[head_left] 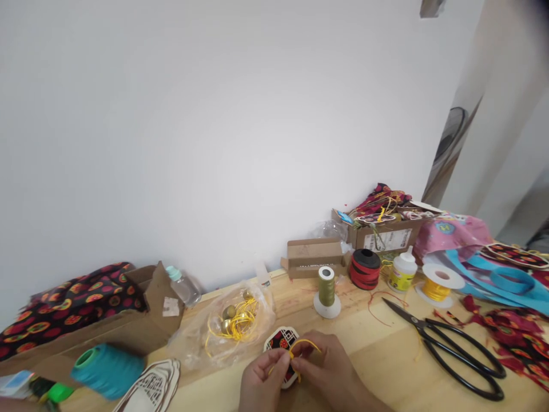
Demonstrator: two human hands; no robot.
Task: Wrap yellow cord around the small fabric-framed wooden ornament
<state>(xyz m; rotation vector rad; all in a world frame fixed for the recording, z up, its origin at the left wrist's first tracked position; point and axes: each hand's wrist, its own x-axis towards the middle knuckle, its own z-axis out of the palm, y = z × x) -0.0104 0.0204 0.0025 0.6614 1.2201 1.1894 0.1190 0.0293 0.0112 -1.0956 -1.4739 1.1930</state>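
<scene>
At the front of the table, my left hand (265, 379) and my right hand (323, 366) meet over a small ornament (281, 339) with a pale cut-out lattice frame and dark, red-patterned fabric. Both hands pinch a yellow cord (306, 342) at the ornament's middle. One end of the cord arches up by the right fingers. My fingers cover part of the ornament, and the knot or loop between them is too small to make out. Behind my left hand lies a clear plastic bag (193, 343) with yellow cords (242, 326) and brass-coloured bells (229, 312).
Black-handled scissors (454, 349) lie open at right. Behind them stand an olive thread spool (326, 289), red ribbon roll (364, 270), glue bottle (403, 272) and yellow cord spool (437, 286). Stacked lattice pieces (150, 386), a teal thread cone (107, 372) and a fabric-filled carton (124, 337) sit left.
</scene>
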